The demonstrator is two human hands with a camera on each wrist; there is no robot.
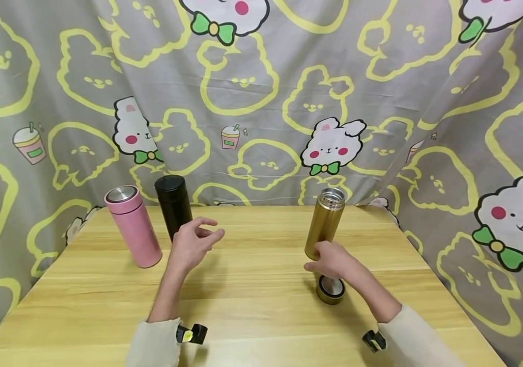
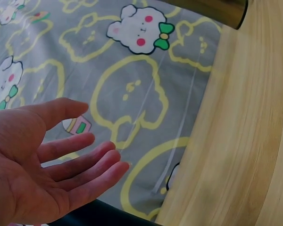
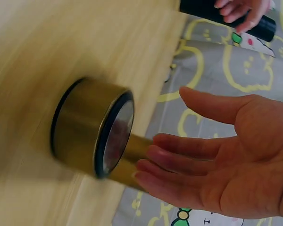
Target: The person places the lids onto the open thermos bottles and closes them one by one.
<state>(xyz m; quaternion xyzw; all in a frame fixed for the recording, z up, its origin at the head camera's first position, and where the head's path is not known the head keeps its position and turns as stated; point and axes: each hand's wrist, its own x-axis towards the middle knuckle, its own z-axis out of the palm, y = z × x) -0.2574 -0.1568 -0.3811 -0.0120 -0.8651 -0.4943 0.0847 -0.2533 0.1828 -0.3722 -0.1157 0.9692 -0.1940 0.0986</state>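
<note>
A gold thermos flask (image 1: 324,221) stands uncapped toward the back right, its steel mouth showing. In front of it, the gold lid (image 1: 331,290) rests on the table, steel disc up. My right hand (image 1: 332,260) hovers just over the lid and overlaps the flask's base in the head view. In the right wrist view its fingers (image 3: 184,162) are loosely extended toward the lid, holding nothing. Over on the left, my left hand (image 1: 193,242) is raised in front of a black thermos flask (image 1: 174,204), palm empty and fingers relaxed, hiding that flask's lower part.
A pink thermos flask (image 1: 135,229) with its lid on stands left of the black one. All of these are on a wooden table (image 1: 252,316). Patterned grey curtain (image 1: 261,102) hangs along the back and sides. Each sleeve has a small black device (image 1: 192,334) at the wrist.
</note>
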